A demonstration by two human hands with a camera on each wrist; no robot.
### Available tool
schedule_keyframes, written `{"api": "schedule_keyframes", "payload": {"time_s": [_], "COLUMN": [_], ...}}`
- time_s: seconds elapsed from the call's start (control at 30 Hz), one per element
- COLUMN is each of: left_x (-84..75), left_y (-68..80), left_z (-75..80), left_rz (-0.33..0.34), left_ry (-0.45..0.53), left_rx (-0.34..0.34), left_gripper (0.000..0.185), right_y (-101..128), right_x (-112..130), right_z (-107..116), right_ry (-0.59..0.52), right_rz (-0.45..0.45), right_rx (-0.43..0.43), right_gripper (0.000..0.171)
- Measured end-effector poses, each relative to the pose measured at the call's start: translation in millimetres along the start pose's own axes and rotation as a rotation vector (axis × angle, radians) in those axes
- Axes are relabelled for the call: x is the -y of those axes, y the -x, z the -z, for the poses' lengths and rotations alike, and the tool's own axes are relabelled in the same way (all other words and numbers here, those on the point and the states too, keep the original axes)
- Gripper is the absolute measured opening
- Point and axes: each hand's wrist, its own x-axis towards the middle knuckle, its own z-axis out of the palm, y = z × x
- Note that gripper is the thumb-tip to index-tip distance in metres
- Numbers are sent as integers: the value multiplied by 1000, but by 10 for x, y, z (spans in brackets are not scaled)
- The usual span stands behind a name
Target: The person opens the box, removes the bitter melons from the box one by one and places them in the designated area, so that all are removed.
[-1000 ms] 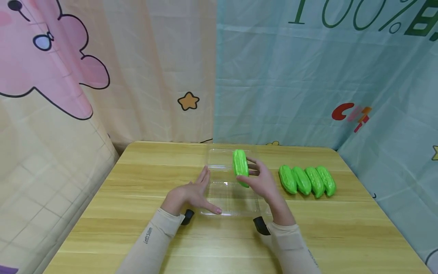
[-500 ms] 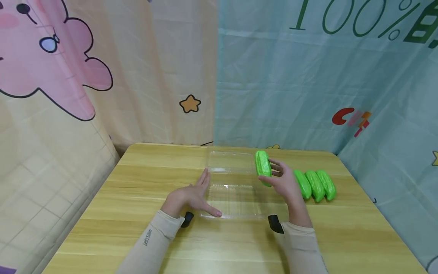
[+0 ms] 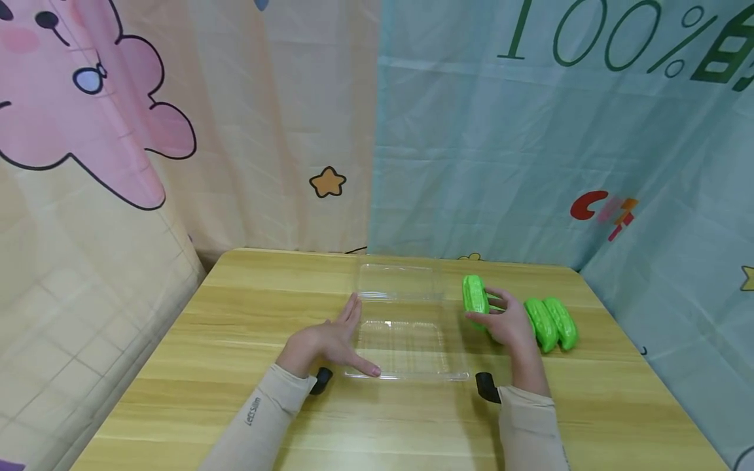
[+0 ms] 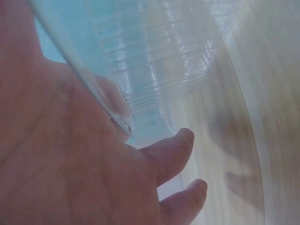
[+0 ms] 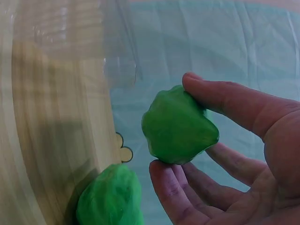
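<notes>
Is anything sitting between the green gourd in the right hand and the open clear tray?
Nothing visible does. The right hand holds the green gourd just right of the clear tray, with only bare table between them. The left hand rests at the tray's left edge, and the other gourds lie farther right.

row of gourds (image 3: 550, 322) partly hidden — right hand (image 3: 511, 325)
</notes>
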Motion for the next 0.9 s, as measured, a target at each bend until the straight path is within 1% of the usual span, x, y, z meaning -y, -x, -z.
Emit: {"api": "schedule_keyframes", "payload": {"time_s": [0.2,0.27,0.43,0.57,0.67,0.8,0.9], "left_x": [13,12,9,14,18,17,16], "left_y": [1,-1,-15,-22,-25,-23,-25], "left_z": [-2,-3,-8,-7,-7,-6,-5], "left_rz": [-4,-6,-8,-5,-3,-3,-6], "left_ry": [-6,-9,-8,-7,-6,-7,-5], "left_rx": [1,-2,-5,-4,-4,-1,-1], "left_gripper": [148,147,146,146,146,147,147], "right_y": [-34,-49,-71,-77,-78,-97,-110], "right_x": [-112,-148,-197,-208,-205,-198,-196], "right_z": [-15,-28,-59,-91,-118,-178,-217], "right_ry": [169,208,258,290,339,410,436], "right_rz": [31,31,29,47,55,40,27], "right_rx": [-23,-36,-66,-68,-67,-73,-82], "right_gripper": [79,78,79,80,80,79,79]}}
